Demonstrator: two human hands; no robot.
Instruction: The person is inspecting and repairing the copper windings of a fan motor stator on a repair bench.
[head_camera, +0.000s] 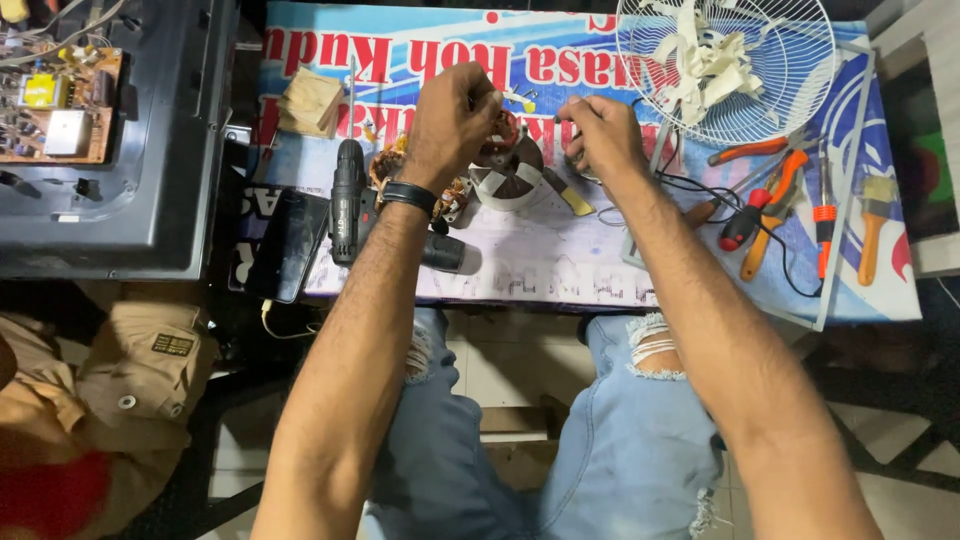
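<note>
Your left hand (455, 115) pinches a thin wire over the fan motor (505, 165); your right hand (600, 135), fingers closed on wire, sits just right of it.

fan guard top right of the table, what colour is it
White; the wire fan guard shows best, and only, in the head view.

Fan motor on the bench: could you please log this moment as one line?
left hand on fan motor | right hand pinching wire | drill idle

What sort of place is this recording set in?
Probably a small appliance repair bench: an opened fan motor under both hands, a fan guard, a cordless drill, pliers and screwdrivers, and a bare circuit board.
</note>
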